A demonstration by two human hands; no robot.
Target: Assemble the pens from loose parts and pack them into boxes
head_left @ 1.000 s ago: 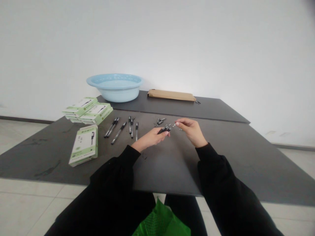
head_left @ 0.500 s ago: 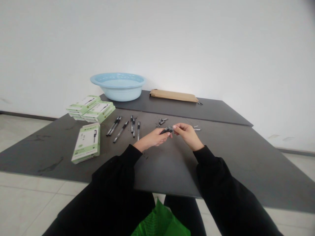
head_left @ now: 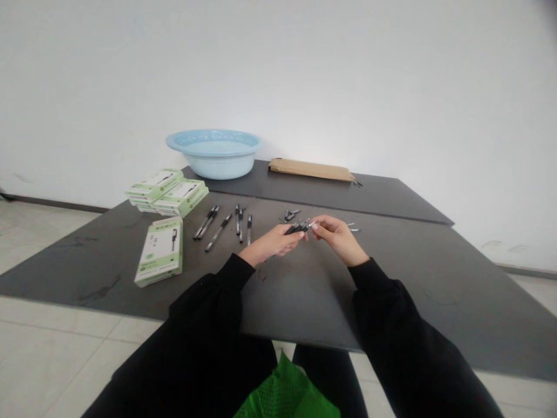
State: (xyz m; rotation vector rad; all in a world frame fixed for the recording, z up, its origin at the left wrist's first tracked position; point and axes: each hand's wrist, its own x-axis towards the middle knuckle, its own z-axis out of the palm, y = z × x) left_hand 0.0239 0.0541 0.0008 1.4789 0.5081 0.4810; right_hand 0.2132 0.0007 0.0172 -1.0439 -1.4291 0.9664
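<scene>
My left hand [head_left: 272, 242] is closed around a small bundle of pens [head_left: 298, 226] with black grips, their tips pointing up and to the right. Close against those tips, my right hand [head_left: 338, 237] has its thumb and finger pinched together; a thin, light piece shows at the pinch, too small to name. Both hands are just above the dark table [head_left: 300, 290]. Left of them lie several clear-barrelled pens with black grips, among them a single pen [head_left: 218, 233]. Small dark pen parts [head_left: 291, 215] lie behind the bundle.
Green-and-white pen boxes [head_left: 183, 196] are stacked at the left, with another box [head_left: 160, 251] lying nearer. A light-blue basin [head_left: 221, 166] and a flat brown cardboard package [head_left: 311, 169] sit at the back. Thin pieces [head_left: 354, 229] lie beyond my right hand.
The view has shifted slightly, so everything appears a little further right. My right hand stays at the pen tips, where a light thin piece now shows more clearly. My left hand keeps the bundle.
</scene>
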